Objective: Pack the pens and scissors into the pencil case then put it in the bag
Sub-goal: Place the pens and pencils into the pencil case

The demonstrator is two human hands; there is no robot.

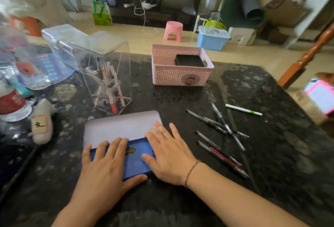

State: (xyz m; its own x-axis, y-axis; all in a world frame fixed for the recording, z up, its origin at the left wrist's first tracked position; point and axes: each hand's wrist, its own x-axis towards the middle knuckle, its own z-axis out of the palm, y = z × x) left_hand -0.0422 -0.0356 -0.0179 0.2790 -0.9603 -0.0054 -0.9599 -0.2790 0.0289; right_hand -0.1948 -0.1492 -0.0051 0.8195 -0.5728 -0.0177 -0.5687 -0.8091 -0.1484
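- Far left of frame: plastic water bottles (12, 103) stand at the table edge, 1 with a red label; a small white plush toy (42, 121) lies just beside them on the dark marble table (180, 100).
- Upper left of centre: a clear acrylic holder (106, 74) stands upright with several slim pens inside, leaning at angles.
- Lower centre: the blue pencil case (137, 161) lies flat on the table, its pale lid (121, 127) open and folded away from the person.
- Left hand (106, 168): laid flat on the left part of the case, fingers spread, thumb along the near edge; it presses, not clasping anything.
- Right hand (169, 154): laid flat on the right end of the case, fingers extended onto the lid's corner; open, nothing enclosed. A thin cord bracelet sits at the wrist.
- Upper centre: a pink lattice basket (180, 74) holds a black box (189, 60).
- Right of centre: a loose pile of black pens (220, 127) lies on the table, near the right hand but apart from it; 1 white marker with a green band (243, 109) lies just beyond them.
- Scissors: cannot be identified.
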